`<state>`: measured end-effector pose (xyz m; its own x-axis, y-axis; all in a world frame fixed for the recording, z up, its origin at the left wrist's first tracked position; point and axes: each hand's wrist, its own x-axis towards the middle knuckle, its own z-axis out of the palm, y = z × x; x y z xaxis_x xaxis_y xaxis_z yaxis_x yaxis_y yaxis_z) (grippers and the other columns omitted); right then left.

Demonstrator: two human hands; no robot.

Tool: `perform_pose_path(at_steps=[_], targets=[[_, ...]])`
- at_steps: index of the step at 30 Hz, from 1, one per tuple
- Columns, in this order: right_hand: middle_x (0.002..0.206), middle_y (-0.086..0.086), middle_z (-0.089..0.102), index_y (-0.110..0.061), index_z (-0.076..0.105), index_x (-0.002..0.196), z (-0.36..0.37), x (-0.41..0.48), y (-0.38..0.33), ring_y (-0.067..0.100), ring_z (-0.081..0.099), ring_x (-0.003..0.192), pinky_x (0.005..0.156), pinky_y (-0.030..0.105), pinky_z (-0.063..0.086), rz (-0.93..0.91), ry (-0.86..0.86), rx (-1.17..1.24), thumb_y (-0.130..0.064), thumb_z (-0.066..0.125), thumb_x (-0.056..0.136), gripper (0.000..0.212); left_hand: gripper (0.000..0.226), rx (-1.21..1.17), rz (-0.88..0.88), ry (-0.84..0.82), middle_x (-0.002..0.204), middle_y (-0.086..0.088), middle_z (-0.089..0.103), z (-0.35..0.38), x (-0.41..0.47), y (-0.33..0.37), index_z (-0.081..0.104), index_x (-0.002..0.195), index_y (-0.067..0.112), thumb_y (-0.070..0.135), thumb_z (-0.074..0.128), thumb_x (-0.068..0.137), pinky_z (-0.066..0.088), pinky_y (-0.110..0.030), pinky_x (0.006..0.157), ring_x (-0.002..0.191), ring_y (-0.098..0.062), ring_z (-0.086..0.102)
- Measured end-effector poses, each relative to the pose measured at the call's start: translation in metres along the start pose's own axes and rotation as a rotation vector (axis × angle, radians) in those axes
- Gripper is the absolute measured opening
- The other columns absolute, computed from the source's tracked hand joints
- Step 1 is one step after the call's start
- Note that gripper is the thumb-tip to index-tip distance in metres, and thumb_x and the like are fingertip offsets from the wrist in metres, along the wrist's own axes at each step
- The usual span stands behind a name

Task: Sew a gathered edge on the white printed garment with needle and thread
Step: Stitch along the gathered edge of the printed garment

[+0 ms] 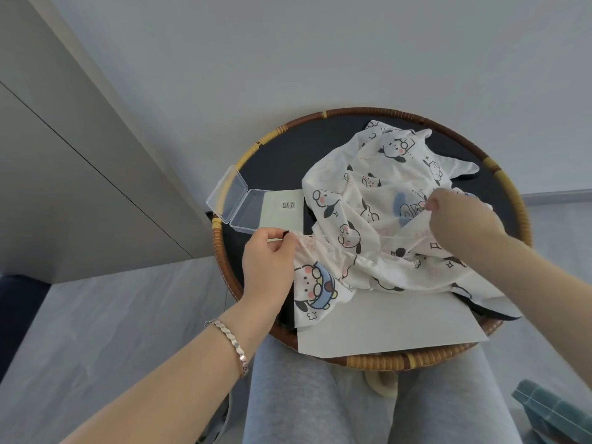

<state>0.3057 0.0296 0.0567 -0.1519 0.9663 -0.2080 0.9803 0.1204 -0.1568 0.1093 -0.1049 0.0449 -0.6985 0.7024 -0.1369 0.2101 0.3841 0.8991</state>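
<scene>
The white garment [362, 200] printed with cartoon dogs lies crumpled on a round table [282, 158] with a dark top and woven rattan rim. My left hand [267, 262] pinches the garment's left edge, where the cloth bunches into gathers; a small dark tip shows at the fingertips. My right hand [461, 219] pinches a fold of the cloth further right, thumb on top. A thin pale line of thread or seam runs between the two hands. I cannot make out a needle.
An open clear plastic box [243, 205] lies at the table's left with a pale card [283, 211] bearing a barcode beside it. A white sheet of paper [390, 325] sits under the garment at the near rim. My grey-trousered legs are below; a teal object [557, 408] lies at lower right.
</scene>
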Motion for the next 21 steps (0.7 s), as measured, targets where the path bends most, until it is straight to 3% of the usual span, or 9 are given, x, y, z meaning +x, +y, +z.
perform_pose_path(at_steps=[1, 4, 6, 9, 13, 16, 18, 21], targets=[[0.098, 0.01, 0.055, -0.012, 0.052, 0.115, -0.002, 0.001, -0.005, 0.025, 0.044, 0.079, 0.071, 0.033, 0.042, -0.023, 0.018, 0.118, -0.007, 0.038, 0.093, 0.027, 0.005, 0.005, 0.009, -0.006, 0.077, 0.016, 0.053, 0.0, 0.0, 0.0, 0.055, 0.094, 0.017, 0.019, 0.056, 0.09, 0.036, 0.006, 0.055, 0.07, 0.003, 0.05], [0.066, -0.005, 0.047, -0.021, 0.059, 0.096, -0.009, -0.016, -0.035, 0.009, 0.044, 0.049, 0.047, 0.021, 0.036, -0.204, -0.084, 0.538, -0.026, 0.055, 0.09, 0.01, 0.006, 0.021, 0.041, -0.043, 0.079, 0.016, 0.055, 0.001, -0.002, 0.002, 0.055, 0.095, 0.018, 0.022, 0.056, 0.091, 0.039, 0.003, 0.057, 0.072, 0.003, 0.052], [0.053, -0.009, 0.037, -0.025, 0.064, 0.088, -0.01, -0.033, -0.057, 0.003, 0.036, 0.038, 0.041, 0.013, 0.03, -0.367, -0.169, 0.641, -0.029, 0.062, 0.086, 0.006, 0.007, 0.003, 0.052, -0.073, 0.08, 0.015, 0.057, 0.001, -0.004, 0.004, 0.056, 0.096, 0.018, 0.022, 0.056, 0.091, 0.04, 0.001, 0.057, 0.073, 0.002, 0.054], [0.049, -0.009, 0.034, -0.025, 0.066, 0.08, 0.0, -0.047, -0.077, 0.005, 0.035, 0.046, 0.049, 0.018, 0.029, -0.474, -0.187, 0.621, -0.032, 0.065, 0.084, 0.007, 0.007, -0.024, 0.074, -0.109, 0.079, 0.01, 0.062, 0.0, -0.008, 0.006, 0.056, 0.095, 0.017, 0.022, 0.058, 0.09, 0.041, -0.001, 0.056, 0.073, -0.002, 0.058], [0.057, -0.007, 0.042, -0.025, 0.061, 0.077, 0.011, -0.049, -0.082, 0.007, 0.038, 0.054, 0.055, 0.026, 0.033, -0.485, -0.178, 0.545, -0.032, 0.063, 0.085, 0.011, 0.005, -0.018, 0.103, -0.143, 0.082, 0.005, 0.065, -0.001, -0.011, 0.008, 0.057, 0.093, 0.018, 0.021, 0.058, 0.089, 0.042, -0.002, 0.058, 0.074, -0.003, 0.059], [0.061, -0.007, 0.046, -0.023, 0.058, 0.079, 0.011, -0.049, -0.074, 0.006, 0.04, 0.056, 0.055, 0.021, 0.035, -0.484, -0.184, 0.498, -0.029, 0.057, 0.089, 0.011, 0.005, -0.008, 0.116, -0.159, 0.084, 0.006, 0.065, 0.0, -0.011, 0.007, 0.057, 0.094, 0.018, 0.02, 0.058, 0.089, 0.043, -0.002, 0.06, 0.078, -0.003, 0.059], [0.059, -0.011, 0.043, -0.019, 0.059, 0.084, 0.011, -0.046, -0.065, 0.003, 0.039, 0.055, 0.051, 0.016, 0.031, -0.438, -0.182, 0.445, -0.027, 0.052, 0.091, 0.012, 0.007, -0.004, 0.114, -0.146, 0.089, 0.004, 0.066, 0.001, -0.01, 0.006, 0.058, 0.095, 0.018, 0.021, 0.058, 0.089, 0.046, -0.006, 0.063, 0.083, -0.006, 0.061], [0.068, -0.003, 0.056, -0.011, 0.063, 0.09, 0.013, -0.035, -0.048, 0.012, 0.051, 0.061, 0.053, 0.024, 0.036, -0.249, -0.179, 0.372, -0.026, 0.049, 0.092, 0.02, 0.007, 0.0, 0.109, -0.106, 0.093, 0.001, 0.067, 0.001, -0.008, 0.005, 0.058, 0.095, 0.019, 0.022, 0.058, 0.089, 0.048, -0.014, 0.07, 0.087, -0.007, 0.062]])
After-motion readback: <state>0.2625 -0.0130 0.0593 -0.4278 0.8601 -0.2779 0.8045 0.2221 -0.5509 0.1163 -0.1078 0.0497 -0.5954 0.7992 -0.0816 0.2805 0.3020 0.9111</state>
